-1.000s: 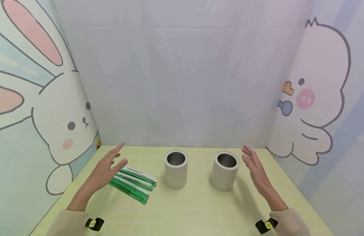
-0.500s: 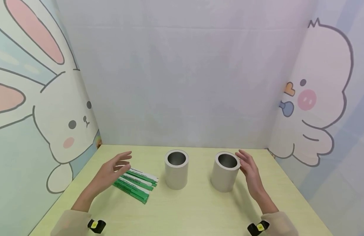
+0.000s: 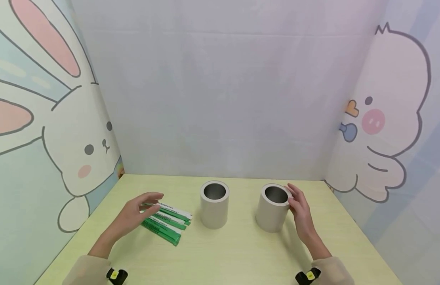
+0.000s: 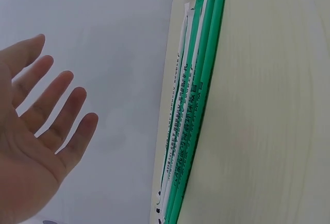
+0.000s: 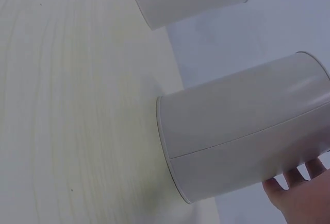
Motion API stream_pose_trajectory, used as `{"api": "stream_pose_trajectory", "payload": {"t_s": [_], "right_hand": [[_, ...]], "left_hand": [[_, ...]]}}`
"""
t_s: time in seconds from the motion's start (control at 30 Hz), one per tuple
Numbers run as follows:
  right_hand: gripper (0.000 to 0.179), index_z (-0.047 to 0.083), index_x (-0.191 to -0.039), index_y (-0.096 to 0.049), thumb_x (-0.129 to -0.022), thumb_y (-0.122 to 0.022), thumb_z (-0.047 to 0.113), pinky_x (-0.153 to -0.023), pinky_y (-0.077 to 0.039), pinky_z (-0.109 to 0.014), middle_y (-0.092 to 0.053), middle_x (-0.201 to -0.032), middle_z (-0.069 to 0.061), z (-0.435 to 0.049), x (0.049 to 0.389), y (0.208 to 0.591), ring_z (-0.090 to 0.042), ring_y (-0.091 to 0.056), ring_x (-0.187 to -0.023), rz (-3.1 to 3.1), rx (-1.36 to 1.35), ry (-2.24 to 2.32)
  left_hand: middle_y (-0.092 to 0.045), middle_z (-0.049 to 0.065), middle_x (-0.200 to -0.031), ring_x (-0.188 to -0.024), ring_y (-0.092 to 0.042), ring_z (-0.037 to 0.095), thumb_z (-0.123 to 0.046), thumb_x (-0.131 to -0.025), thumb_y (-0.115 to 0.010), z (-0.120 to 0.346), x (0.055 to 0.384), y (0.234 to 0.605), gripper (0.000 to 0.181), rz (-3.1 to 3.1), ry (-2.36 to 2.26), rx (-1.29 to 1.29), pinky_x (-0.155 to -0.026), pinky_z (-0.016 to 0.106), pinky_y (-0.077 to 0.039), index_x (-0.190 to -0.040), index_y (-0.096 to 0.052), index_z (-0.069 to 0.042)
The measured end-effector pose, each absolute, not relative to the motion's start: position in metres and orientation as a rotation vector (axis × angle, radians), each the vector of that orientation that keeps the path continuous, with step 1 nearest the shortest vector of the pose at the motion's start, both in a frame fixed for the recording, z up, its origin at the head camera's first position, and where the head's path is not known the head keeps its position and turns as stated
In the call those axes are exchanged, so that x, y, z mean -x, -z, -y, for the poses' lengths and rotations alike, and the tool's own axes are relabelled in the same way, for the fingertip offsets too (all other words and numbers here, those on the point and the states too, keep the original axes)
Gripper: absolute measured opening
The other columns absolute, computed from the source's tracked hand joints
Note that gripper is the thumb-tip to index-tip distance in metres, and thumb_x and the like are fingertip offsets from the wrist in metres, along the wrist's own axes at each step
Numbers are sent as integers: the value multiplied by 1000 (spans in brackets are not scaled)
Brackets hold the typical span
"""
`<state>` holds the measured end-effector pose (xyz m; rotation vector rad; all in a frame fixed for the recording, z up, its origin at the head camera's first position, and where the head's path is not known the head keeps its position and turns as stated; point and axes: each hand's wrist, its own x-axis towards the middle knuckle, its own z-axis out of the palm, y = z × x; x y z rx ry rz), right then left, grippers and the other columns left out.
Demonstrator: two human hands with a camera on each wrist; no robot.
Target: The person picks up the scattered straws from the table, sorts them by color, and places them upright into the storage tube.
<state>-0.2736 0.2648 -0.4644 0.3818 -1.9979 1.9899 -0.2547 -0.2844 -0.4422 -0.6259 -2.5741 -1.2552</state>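
Right of the upright, metallic-lined, rightmost white cylinder [image 3: 271, 217], the nearer right hand [image 3: 301, 213] touches it, fingers relaxed, grasping nothing.

Illegible dark print [image 4: 186, 118], perhaps Chinese, on the green-and-white packets [image 3: 166, 223]

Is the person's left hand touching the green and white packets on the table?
Apart. In the left wrist view, a strip of pale wall shows between the left hand and the packets.
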Motion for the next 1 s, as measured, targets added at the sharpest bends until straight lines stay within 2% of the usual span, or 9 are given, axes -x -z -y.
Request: {"api": "stream_pose_trajectory", "payload": {"t_s": [0.2, 0.27, 0.43, 0.57, 0.7, 0.8, 1.0], "right_hand": [[52, -4, -162, -28, -114, -38, 13, -100, -47, -14, -52, -148, 5, -268, 275, 470, -3, -51, -132, 1969, -409, -2025], [51, -3, -161, -28, -113, -38, 12, -98, -47, -15, -53, -146, 6, -268, 276, 471, -4, -52, -130, 1970, -411, -2031], [51, -3, -162, -29, -113, -37, 11, -98, -47, -16, -54, -144, 7, -270, 278, 476, -4, -52, -128, 1982, -414, -2033], [52, -2, -162, -28, -113, -36, 12, -98, -47, -16, -52, -146, 8, -271, 280, 479, -4, -52, -129, 2001, -421, -2033], [52, -1, -163, -28, -113, -36, 12, -97, -48, -17, -52, -146, 7, -272, 281, 480, -4, -52, -128, 2015, -425, -2028], [52, -1, -163, -29, -113, -35, 11, -97, -48, -17, -52, -145, 8, -272, 281, 481, -4, -53, -127, 2018, -424, -2024], [51, 0, -162, -30, -113, -35, 11, -97, -48, -17, -54, -144, 6, -272, 282, 483, -5, -54, -125, 2025, -413, -2019]], "left_hand": [[-71, 1, -133, -117, -67, 13, -25, -105, -71, 287, 253, 446, 39, 2599, 1244, 636, -96, 28, -59, -141, -66, -12], [-71, 1, -133, -118, -68, 16, -25, -104, -71, 288, 253, 447, 39, 2609, 1248, 640, -96, 28, -59, -140, -66, -12], [-71, 1, -133, -116, -70, 22, -28, -104, -72, 292, 253, 450, 37, 2653, 1279, 642, -94, 27, -59, -139, -67, -16], [-71, 1, -132, -115, -70, 18, -31, -104, -72, 295, 253, 452, 35, 2699, 1267, 636, -94, 28, -60, -137, -68, -18], [-71, 0, -131, -114, -69, 17, -32, -104, -71, 297, 254, 453, 34, 2723, 1243, 661, -96, 32, -60, -135, -69, -18], [-71, 0, -130, -115, -69, 21, -32, -103, -72, 299, 255, 454, 33, 2731, 1236, 689, -98, 35, -60, -134, -69, -18], [-72, 9, -128, -115, -70, 27, -27, -102, -74, 303, 257, 451, 29, 2770, 1183, 755, -99, 45, -60, -128, -72, -15]]}}
